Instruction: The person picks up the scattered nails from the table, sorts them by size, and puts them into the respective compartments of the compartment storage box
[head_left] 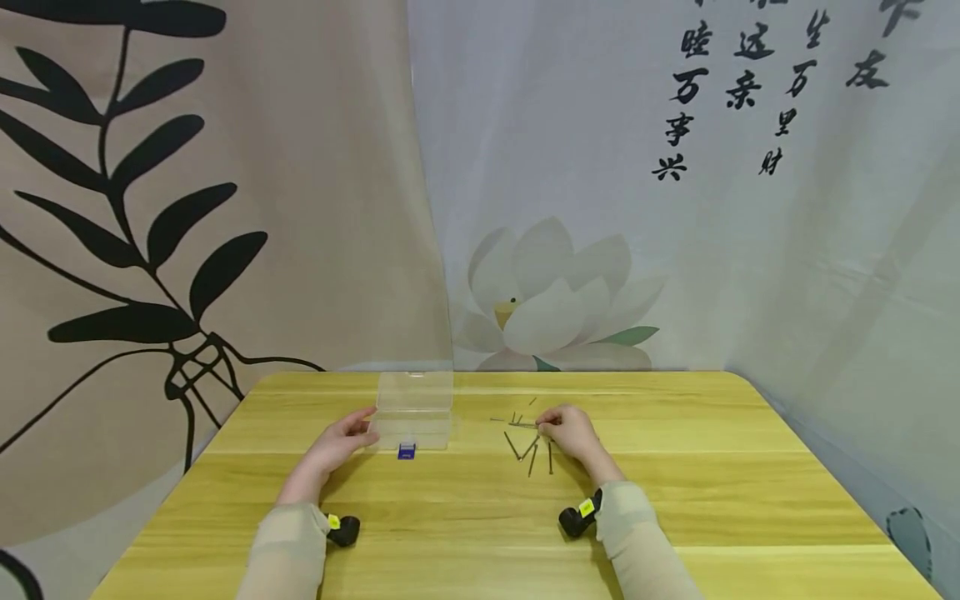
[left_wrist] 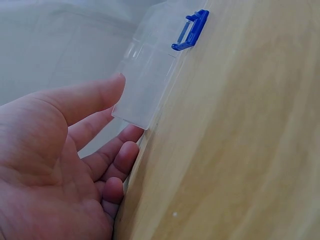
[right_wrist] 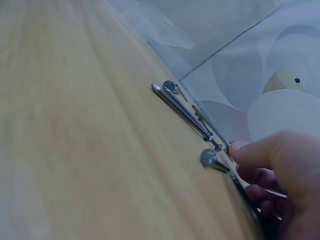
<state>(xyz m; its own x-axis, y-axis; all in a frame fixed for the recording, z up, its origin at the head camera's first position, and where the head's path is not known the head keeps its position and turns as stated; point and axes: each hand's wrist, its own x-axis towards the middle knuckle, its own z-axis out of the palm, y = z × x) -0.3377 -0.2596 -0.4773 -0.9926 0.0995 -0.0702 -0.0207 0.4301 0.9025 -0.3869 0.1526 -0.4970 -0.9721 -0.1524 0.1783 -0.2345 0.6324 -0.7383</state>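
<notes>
A clear plastic box (head_left: 427, 431) with a blue latch (head_left: 407, 451) lies with its lid (head_left: 415, 391) raised at the back. My left hand (head_left: 341, 443) holds the box at its left end; in the left wrist view the thumb (left_wrist: 107, 95) is at the box edge and the index finger passes behind it. My right hand (head_left: 572, 431) is low over the table among loose metal nails (head_left: 512, 446). Its thumb and forefinger pinch a nail, mostly hidden by the fingers. A flat nail head (right_wrist: 209, 157) shows close to the fingertips in the right wrist view.
Several nails lie scattered left of and in front of the right hand, pointing different ways. The wooden table (head_left: 465, 517) ends at a hanging cloth backdrop (head_left: 555, 167) with a printed flower. A black wrist camera sits on each sleeve.
</notes>
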